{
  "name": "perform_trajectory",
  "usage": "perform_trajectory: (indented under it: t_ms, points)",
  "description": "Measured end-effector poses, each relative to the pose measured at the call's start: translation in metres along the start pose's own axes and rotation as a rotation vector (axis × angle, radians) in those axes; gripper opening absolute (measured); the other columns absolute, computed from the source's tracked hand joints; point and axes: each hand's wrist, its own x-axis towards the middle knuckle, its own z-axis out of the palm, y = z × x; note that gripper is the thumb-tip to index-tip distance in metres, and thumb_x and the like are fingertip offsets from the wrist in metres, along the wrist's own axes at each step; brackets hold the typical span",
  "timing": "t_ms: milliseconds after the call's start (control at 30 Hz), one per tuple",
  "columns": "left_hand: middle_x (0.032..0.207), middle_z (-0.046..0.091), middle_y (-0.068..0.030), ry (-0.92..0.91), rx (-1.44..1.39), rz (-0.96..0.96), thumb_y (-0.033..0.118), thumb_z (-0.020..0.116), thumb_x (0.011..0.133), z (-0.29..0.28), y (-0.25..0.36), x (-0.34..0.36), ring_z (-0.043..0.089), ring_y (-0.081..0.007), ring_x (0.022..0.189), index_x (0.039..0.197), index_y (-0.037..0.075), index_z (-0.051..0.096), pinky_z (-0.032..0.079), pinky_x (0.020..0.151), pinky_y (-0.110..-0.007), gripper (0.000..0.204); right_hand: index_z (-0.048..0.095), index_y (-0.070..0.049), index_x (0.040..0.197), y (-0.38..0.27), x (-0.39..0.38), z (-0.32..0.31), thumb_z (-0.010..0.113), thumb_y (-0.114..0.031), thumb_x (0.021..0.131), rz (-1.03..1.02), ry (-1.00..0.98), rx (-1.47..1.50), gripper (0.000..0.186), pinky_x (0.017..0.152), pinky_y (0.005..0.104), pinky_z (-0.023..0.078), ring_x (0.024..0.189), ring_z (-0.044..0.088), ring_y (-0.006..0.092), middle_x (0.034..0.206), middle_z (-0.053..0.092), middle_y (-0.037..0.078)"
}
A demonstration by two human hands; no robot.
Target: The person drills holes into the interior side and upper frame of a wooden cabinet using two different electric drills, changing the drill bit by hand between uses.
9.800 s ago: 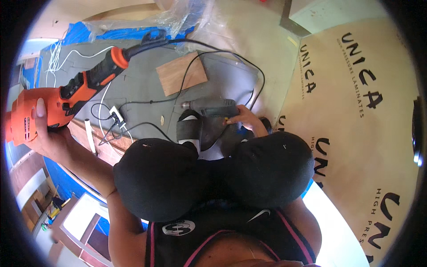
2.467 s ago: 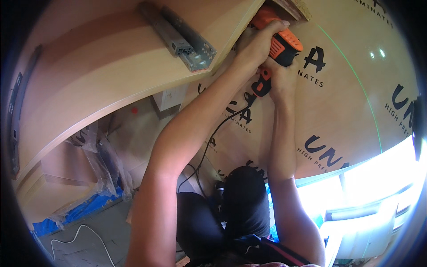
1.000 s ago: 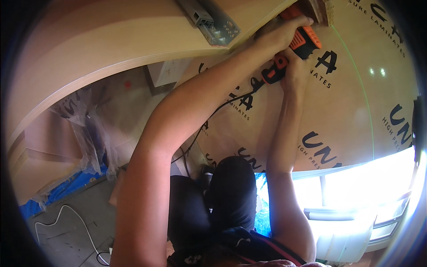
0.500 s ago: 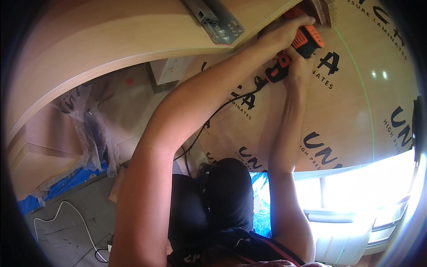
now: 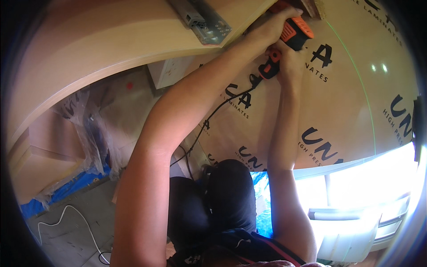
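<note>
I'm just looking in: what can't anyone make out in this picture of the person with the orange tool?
All in the head view:
1. Front end of the orange and black power tool: lost behind the left hand and toward the top edge.
2. Most fingers of the right hand: hidden by the tool and the hand itself.
3. Upper end of the metal slide: cut off by the top edge.
4. Scene beyond the bright opening: washed out by glare.
</note>
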Motion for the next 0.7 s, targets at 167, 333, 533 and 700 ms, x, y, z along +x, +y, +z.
perform_trajectory:
  t_ms: [167,333,533,700]
  points:
    - [0.094,0.072,-0.0053,-0.043,-0.073,-0.058,0.054,0.068,0.090,-0.006,0.003,0.004,0.068,-0.0139,0.080,0.100,0.009,0.070,0.052,0.077,-0.029,0.046,0.068,0.005,0.094,0.002,0.003,0.004,0.069,0.001,0.081,0.024,0.008,-0.013,0.014,0.057,0.0300,0.053,0.062,0.067,0.0185,0.079,0.071,0.011]
    - [0.102,0.072,-0.0071,-0.003,-0.057,-0.059,0.051,0.071,0.089,0.000,-0.003,0.001,0.068,-0.0163,0.094,0.111,0.009,0.069,0.051,0.089,-0.032,0.047,0.071,0.004,0.088,0.006,0.003,-0.006,0.072,-0.005,0.075,-0.063,0.030,-0.100,0.016,0.061,0.0293,0.053,0.063,0.066,0.0147,0.075,0.072,0.006]
    - [0.112,0.070,-0.0051,0.121,0.035,0.174,0.044,0.070,0.092,-0.005,0.003,0.009,0.066,-0.0171,0.104,0.117,0.008,0.068,0.050,0.097,-0.032,0.043,0.067,0.003,0.092,0.003,0.012,-0.002,0.076,-0.007,0.070,-0.075,0.047,-0.126,0.026,0.061,0.0335,0.054,0.064,0.067,0.0178,0.075,0.071,0.009]
    - [0.111,0.070,-0.0036,0.079,0.079,0.129,0.041,0.067,0.094,-0.004,0.003,0.007,0.066,-0.0168,0.105,0.116,0.009,0.068,0.050,0.097,-0.033,0.038,0.064,0.003,0.092,0.020,0.012,-0.006,0.076,-0.006,0.074,-0.115,0.043,-0.053,0.024,0.054,0.0301,0.053,0.057,0.066,0.0160,0.069,0.068,0.007]
